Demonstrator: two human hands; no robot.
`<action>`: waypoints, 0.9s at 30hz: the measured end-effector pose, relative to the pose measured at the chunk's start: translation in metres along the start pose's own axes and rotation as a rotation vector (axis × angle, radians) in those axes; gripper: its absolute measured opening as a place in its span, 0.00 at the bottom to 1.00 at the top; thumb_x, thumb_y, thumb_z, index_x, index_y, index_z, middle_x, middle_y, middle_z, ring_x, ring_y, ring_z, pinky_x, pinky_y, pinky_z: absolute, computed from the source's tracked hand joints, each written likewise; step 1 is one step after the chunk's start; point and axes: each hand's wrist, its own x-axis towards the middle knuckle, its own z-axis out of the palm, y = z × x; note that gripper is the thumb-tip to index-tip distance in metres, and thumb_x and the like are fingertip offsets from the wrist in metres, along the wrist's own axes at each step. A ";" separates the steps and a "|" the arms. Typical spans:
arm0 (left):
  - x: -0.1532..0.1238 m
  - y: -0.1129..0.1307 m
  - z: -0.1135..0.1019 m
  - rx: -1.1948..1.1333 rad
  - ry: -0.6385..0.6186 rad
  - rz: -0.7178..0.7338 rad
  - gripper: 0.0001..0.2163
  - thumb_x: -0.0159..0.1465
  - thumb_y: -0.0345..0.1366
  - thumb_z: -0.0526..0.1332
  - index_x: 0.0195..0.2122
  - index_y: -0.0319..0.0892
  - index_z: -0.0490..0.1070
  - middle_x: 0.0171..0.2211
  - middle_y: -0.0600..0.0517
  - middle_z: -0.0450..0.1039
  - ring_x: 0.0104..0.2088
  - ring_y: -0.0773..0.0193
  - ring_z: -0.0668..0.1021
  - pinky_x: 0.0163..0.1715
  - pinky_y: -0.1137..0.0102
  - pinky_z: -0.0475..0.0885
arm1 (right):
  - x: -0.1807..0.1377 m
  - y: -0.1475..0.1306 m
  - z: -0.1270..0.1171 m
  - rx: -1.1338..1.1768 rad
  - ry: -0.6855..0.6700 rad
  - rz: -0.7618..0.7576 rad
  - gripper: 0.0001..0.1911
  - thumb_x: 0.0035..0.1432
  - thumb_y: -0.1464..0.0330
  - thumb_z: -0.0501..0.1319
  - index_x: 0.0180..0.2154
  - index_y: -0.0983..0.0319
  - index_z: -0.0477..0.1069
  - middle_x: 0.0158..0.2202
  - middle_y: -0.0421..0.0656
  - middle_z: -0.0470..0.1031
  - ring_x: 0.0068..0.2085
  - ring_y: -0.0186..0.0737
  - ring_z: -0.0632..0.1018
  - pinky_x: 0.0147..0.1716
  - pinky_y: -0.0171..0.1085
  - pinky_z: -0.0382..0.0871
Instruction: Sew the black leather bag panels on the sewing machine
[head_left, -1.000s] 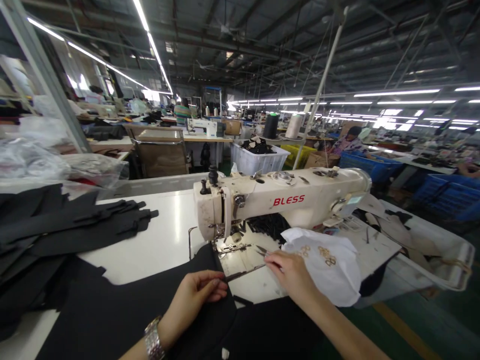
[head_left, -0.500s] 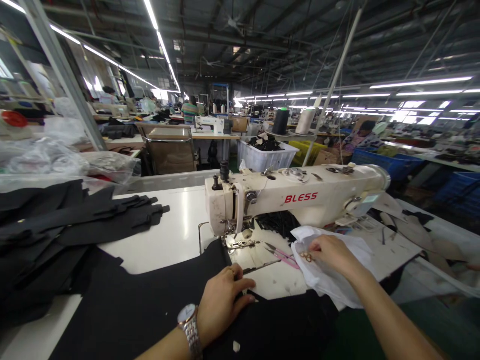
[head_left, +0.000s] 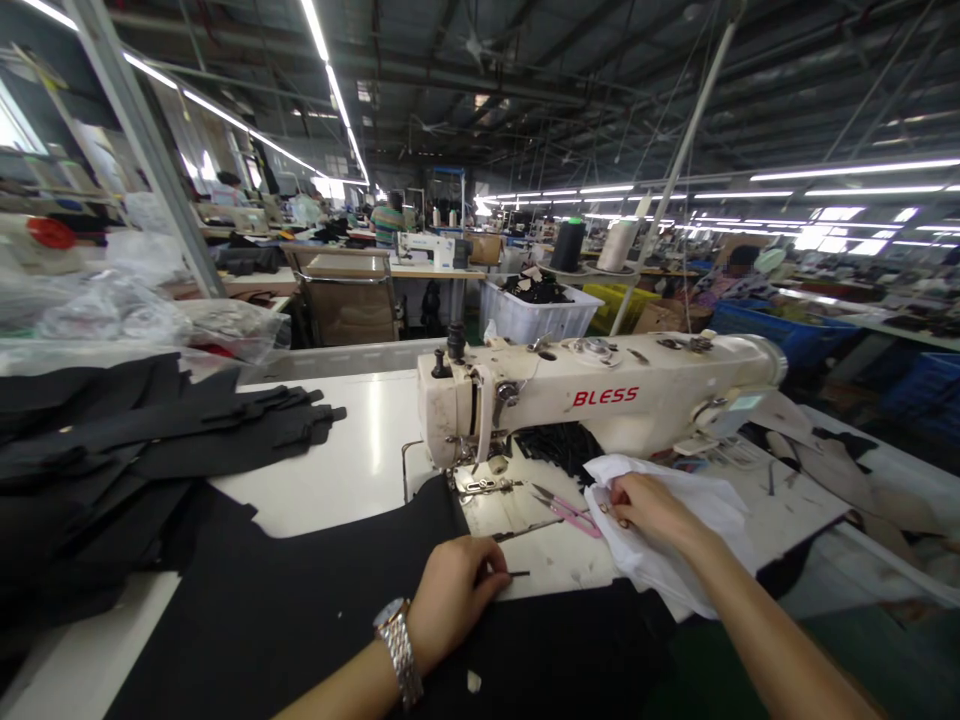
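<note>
My left hand (head_left: 454, 592) rests on the black fabric (head_left: 300, 600) at the table's front edge, fingers pinched on a thin dark strip (head_left: 514, 574). My right hand (head_left: 649, 505) is closed on the white cloth (head_left: 675, 540), right of the needle area, pinching something small I cannot make out. The cream BLESS sewing machine (head_left: 600, 395) stands just behind both hands. Pink-handled snips (head_left: 566, 505) lie on the machine bed between the hands.
A stack of black fabric pieces (head_left: 127, 450) covers the table's left side. Clear plastic bags (head_left: 135, 310) lie behind it. A white bin (head_left: 536, 310), thread cones (head_left: 592, 245), blue crates (head_left: 780, 335) and other workstations with people fill the background. The white tabletop (head_left: 352, 460) shows beside the machine.
My right hand moved from the strip near the needle plate onto the white cloth and closed on it. My left hand shifted right along the fabric edge and pinched the thin strip.
</note>
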 end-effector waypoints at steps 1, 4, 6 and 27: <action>0.000 -0.001 -0.002 -0.126 -0.001 -0.046 0.04 0.54 0.32 0.58 0.25 0.38 0.69 0.24 0.51 0.71 0.26 0.65 0.72 0.28 0.73 0.64 | 0.001 0.001 0.001 -0.017 -0.027 -0.010 0.07 0.41 0.76 0.56 0.16 0.62 0.64 0.18 0.39 0.69 0.23 0.34 0.69 0.23 0.31 0.55; 0.001 -0.005 -0.010 -0.574 -0.029 -0.234 0.04 0.54 0.31 0.57 0.28 0.35 0.67 0.22 0.50 0.72 0.23 0.67 0.73 0.23 0.75 0.65 | 0.003 0.003 0.003 -0.073 -0.081 -0.028 0.06 0.42 0.75 0.55 0.17 0.63 0.63 0.19 0.41 0.68 0.24 0.36 0.69 0.23 0.33 0.54; -0.001 -0.008 -0.017 -0.780 -0.025 -0.354 0.05 0.53 0.29 0.58 0.31 0.33 0.67 0.23 0.49 0.73 0.22 0.68 0.74 0.22 0.76 0.67 | 0.004 0.005 0.004 -0.107 -0.091 -0.035 0.05 0.43 0.74 0.55 0.19 0.63 0.63 0.20 0.42 0.69 0.25 0.37 0.69 0.24 0.33 0.54; -0.010 -0.027 -0.028 -1.149 -0.031 -0.451 0.09 0.49 0.29 0.64 0.31 0.31 0.70 0.28 0.43 0.75 0.28 0.65 0.78 0.26 0.79 0.71 | -0.034 -0.055 -0.006 0.464 0.082 0.039 0.13 0.44 0.58 0.57 0.28 0.60 0.69 0.25 0.45 0.74 0.25 0.41 0.73 0.25 0.38 0.65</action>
